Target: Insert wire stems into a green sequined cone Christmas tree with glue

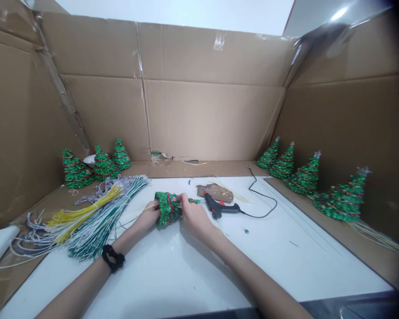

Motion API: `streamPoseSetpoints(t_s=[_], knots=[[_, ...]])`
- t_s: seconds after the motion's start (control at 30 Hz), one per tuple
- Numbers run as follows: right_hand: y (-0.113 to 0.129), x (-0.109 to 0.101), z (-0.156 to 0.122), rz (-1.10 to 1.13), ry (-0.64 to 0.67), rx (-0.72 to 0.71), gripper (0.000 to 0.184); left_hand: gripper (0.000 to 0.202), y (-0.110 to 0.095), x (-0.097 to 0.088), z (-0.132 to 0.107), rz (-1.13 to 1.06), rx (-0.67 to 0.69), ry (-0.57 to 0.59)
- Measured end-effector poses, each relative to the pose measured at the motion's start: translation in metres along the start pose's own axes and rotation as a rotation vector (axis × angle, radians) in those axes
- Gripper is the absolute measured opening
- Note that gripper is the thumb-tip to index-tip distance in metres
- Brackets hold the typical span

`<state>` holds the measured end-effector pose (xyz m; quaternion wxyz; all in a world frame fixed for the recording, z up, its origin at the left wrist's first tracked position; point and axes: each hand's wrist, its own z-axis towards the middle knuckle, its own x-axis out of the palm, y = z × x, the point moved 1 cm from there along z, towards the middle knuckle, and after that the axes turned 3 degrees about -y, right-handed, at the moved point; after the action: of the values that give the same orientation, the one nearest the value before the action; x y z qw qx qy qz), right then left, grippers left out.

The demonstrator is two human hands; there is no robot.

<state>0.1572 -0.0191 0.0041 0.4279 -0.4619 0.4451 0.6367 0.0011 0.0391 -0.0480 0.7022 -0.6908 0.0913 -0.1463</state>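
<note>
Both hands grasp a green tinsel tree (pixel 167 208) lying sideways on the white bench (pixel 193 266): left hand (pixel 148 215) at its base, right hand (pixel 193 215) near its tip; glue gun (pixel 219 207) just beside.

The little tree (pixel 168 208) is glittery green with red bands. The glue gun (pixel 216 207) is black with a red tip. The wires (pixel 86 219) are yellow, white and green. The tabletop (pixel 193 270) is white, the cardboard walls (pixel 213 119) brown.
</note>
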Motion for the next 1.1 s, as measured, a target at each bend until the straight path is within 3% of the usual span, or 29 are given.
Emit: streamPoseSetpoints(t_s=[0.17, 0.4, 0.53, 0.8, 1.1], knots=[[-0.004, -0.003, 0.000, -0.007, 0.018, 0.010, 0.022, 0.042, 0.004, 0.002, 0.002, 0.030, -0.009, -0.034], [-0.012, -0.008, -0.001, 0.128, 0.021, -0.062, 0.013, 0.038, -0.001, 0.004, -0.001, 0.020, 0.025, -0.032], [-0.016, -0.009, -0.002, 0.090, 0.034, -0.063, 0.007, 0.033, -0.007, 0.006, -0.005, -0.017, 0.033, -0.016], [-0.003, 0.004, 0.004, -0.007, -0.030, -0.045, 0.010, 0.022, -0.004, 0.007, -0.003, 0.091, 0.120, -0.044], [-0.023, -0.005, 0.001, 0.024, 0.043, -0.110, 0.013, 0.020, -0.005, 0.004, -0.002, 0.111, 0.120, -0.024]])
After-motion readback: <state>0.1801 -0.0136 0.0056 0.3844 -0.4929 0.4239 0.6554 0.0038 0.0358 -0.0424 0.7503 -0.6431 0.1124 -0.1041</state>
